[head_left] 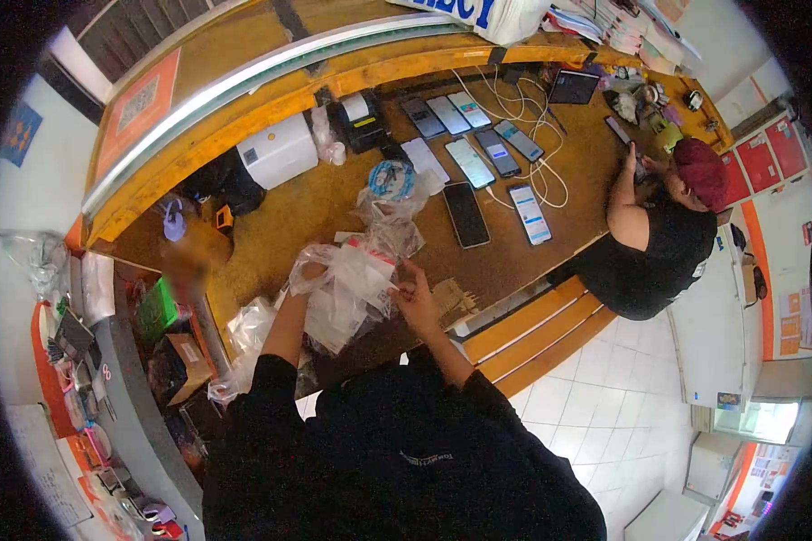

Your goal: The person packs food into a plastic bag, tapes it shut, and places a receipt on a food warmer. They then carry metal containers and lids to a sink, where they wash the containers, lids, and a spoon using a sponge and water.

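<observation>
A crumpled clear plastic bag [334, 293] with white paper or packets in it is held in front of me, over the near edge of the wooden desk. My left hand [309, 277] is closed at the bag's left side, its fingers partly covered by the plastic. With fingers pinched together, my right hand [415, 299] grips the right edge of a white packet with a red print [377, 269]. Just beyond the hands lies more clear plastic [392, 216], beside a roll of blue-and-white tape [392, 180].
Several phones [465, 216] lie on the desk [555, 239], with white cables [550, 135] among them. A white printer [278, 151] and a black label printer [361, 122] stand at the back. To the right, a person in a dark red cap [700, 171] sits on the wooden bench [541, 334].
</observation>
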